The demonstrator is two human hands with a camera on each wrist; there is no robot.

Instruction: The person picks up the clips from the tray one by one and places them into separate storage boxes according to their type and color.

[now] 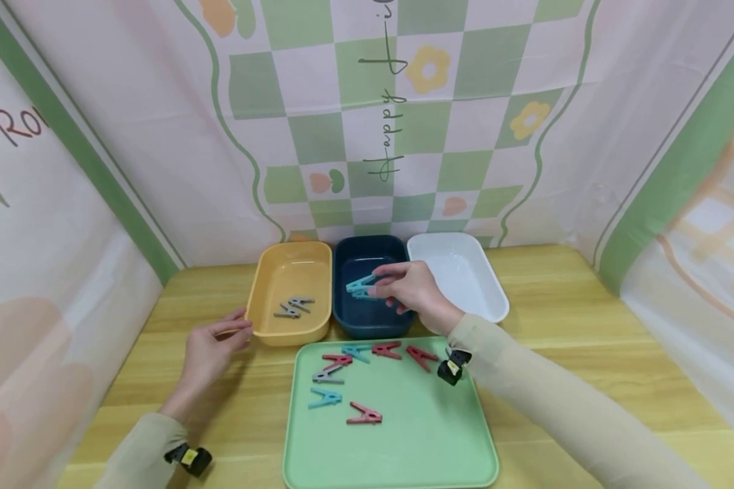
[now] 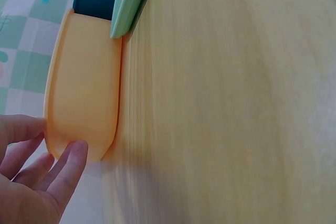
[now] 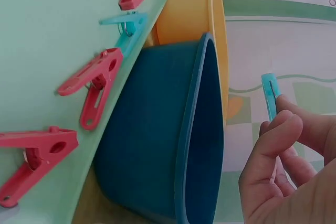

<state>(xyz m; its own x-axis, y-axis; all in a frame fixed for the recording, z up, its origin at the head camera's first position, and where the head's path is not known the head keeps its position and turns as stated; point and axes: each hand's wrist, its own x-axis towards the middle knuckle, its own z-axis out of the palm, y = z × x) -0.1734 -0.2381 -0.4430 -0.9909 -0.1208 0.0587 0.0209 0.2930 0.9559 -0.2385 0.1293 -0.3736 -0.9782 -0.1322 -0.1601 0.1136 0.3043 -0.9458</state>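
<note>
My right hand pinches a teal clothes peg over the dark blue bin. In the right wrist view the teal peg sticks up from my fingertips, beside the blue bin's rim. My left hand rests against the near left corner of the yellow bin, fingers fairly straight; the left wrist view shows my fingers touching the yellow bin's end. Two grey pegs lie in the yellow bin.
A white bin stands right of the blue one. In front lies a green tray with several red, teal and grey pegs. All sit on a wooden table, closed in by patterned cloth walls.
</note>
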